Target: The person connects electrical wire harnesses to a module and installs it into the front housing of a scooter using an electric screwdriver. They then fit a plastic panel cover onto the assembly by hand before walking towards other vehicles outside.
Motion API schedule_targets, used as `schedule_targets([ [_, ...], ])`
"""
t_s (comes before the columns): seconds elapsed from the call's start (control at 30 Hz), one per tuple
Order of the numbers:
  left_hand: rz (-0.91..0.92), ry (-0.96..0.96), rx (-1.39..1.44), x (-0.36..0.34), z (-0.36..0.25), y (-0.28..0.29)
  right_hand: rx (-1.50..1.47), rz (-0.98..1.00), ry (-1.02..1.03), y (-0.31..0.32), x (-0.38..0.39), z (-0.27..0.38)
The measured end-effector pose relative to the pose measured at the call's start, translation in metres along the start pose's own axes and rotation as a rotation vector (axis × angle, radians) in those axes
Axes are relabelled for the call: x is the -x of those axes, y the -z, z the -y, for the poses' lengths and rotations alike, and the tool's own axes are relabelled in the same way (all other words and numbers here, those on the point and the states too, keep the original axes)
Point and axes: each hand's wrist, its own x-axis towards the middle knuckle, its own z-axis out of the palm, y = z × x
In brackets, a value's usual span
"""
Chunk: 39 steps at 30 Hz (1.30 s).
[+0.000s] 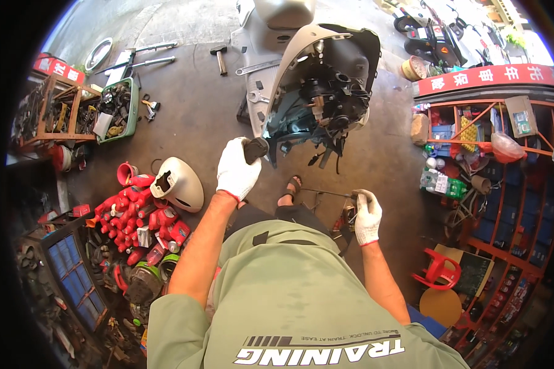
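My left hand (235, 172), in a white work glove, is closed round a short, dark, rounded object (256, 149) whose kind I cannot make out. It is beside the lower edge of a beige scooter body (281, 80), where wiring and black parts (329, 98) show inside the open shell. A bright bluish patch of light falls inside the shell near that hand. My right hand (367, 218), also gloved, is lower and to the right, closed on a long thin rod (329, 193) that looks like a screwdriver shaft. The rod points left toward my sandalled foot; its handle end is hidden by the fingers.
Wrenches (258, 67) lie on the scooter's footboard, and a hammer (220, 60) on the floor. Red bottles (126, 212) and a beige panel (183, 184) are piled left, beyond them a green tub (118, 111). Right stand orange shelves (498, 147) and a red stool (438, 269).
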Motion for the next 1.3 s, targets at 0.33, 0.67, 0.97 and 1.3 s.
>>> schedule_targets([
  [0.33, 0.022, -0.027, -0.157, -0.010, -0.057, -0.015, -0.117, 0.015, -0.062, 0.030, -0.030, -0.022],
  [0.67, -0.011, -0.065, -0.212, -0.023, -0.082, -0.045, -0.171, -0.018, -0.123, 0.062, -0.044, -0.041],
  [0.97, -0.111, -0.187, -0.178, -0.031, -0.086, -0.061, -0.213, -0.066, -0.129, 0.077, -0.052, -0.049],
  [1.3, -0.081, -0.130, -0.100, -0.019, -0.065, -0.048, -0.129, 0.010, -0.116, 0.066, -0.040, -0.039],
])
